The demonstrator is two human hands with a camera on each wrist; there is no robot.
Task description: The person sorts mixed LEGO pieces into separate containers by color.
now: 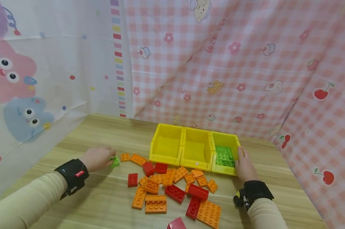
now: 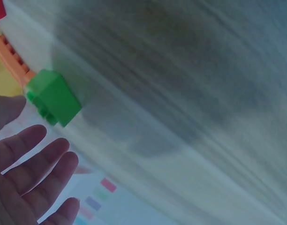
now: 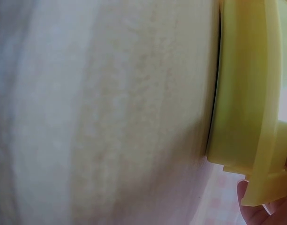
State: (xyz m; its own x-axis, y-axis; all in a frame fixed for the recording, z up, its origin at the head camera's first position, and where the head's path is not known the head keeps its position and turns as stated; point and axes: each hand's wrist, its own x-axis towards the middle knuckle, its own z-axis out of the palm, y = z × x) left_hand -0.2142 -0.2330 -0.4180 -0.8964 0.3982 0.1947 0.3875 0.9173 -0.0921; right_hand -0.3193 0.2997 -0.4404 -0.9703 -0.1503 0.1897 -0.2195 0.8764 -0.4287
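Note:
A small green building brick [image 1: 114, 162] lies on the table at the left. My left hand [image 1: 99, 158] is right beside it; in the left wrist view the fingers [image 2: 38, 161] are spread and loosely bent, with the thumb close to the green brick [image 2: 54, 98]. Whether the thumb touches it I cannot tell. At the right, my right hand [image 1: 245, 165] grips the outer side wall of the right yellow bin [image 1: 225, 137]. Fingertips curl round the rim of that bin [image 3: 244, 108] in the right wrist view. Inside the bin lie several green bricks [image 1: 224, 156].
Two more yellow bins, the middle one [image 1: 196, 135] and the left one [image 1: 169, 130], adjoin the right bin. Several orange bricks [image 1: 156, 206] and red bricks [image 1: 175, 193] lie scattered in front. Patterned curtains [image 1: 218, 63] hang behind and at both sides.

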